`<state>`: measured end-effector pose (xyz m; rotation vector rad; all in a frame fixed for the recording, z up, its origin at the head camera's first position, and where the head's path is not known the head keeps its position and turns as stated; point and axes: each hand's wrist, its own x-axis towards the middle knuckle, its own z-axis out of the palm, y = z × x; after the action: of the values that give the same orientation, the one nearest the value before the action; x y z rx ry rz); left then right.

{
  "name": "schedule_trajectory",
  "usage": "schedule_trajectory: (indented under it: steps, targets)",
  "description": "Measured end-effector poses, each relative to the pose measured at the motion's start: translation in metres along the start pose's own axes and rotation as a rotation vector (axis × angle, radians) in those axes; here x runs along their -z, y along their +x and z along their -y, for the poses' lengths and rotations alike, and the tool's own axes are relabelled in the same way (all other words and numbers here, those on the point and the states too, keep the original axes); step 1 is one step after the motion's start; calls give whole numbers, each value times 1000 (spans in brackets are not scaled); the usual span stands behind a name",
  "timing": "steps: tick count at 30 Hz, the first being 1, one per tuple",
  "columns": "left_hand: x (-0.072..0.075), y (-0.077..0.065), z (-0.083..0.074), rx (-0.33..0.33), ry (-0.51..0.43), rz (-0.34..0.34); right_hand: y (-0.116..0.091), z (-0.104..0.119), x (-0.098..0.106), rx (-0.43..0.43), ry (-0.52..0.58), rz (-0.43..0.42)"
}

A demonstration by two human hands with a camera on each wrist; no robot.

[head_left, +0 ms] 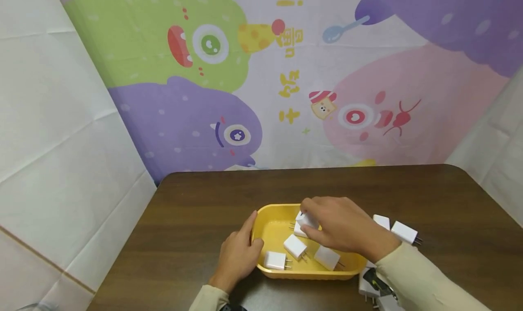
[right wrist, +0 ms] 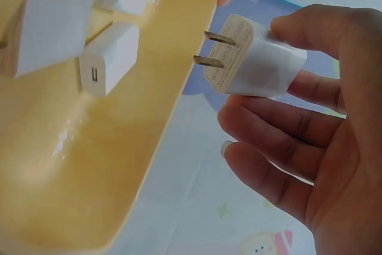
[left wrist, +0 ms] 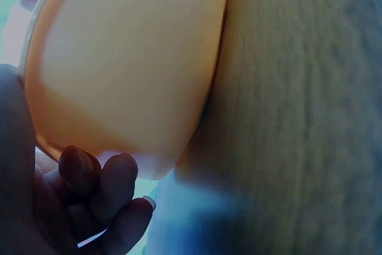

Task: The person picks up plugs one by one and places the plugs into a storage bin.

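My right hand (head_left: 341, 222) pinches a white USB charger (right wrist: 253, 58) between thumb and fingers, over the far side of a yellow plastic basin (head_left: 282, 274). The right wrist view shows its two metal prongs bare, facing away from the palm. At the basin's left end my left hand (head_left: 241, 256) grips the rim, fingers along the outer wall. Inside lie several more white chargers, among them one at the near left (head_left: 275, 260), one in the middle (head_left: 295, 246) and one at the near right (head_left: 327, 258). Another sits partly hidden behind the held charger.
To the right of the basin, white chargers lie on the dark wooden table (head_left: 184, 220): one with prongs pointing right (head_left: 404, 232), one beside it (head_left: 381, 221), and others partly under the right forearm. A cartoon-printed cloth (head_left: 286, 143) hangs behind the table.
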<state>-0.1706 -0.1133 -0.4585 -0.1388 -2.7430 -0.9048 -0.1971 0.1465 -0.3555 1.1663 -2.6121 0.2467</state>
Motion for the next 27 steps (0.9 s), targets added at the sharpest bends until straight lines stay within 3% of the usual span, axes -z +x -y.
schedule_trajectory:
  steps: [14,27]
  targets:
    - [3,7,-1,-3,4,11,35,13,-23,65,67,139]
    - [2,2,2,-16,-9,20,52,19,-37,22,75,238]
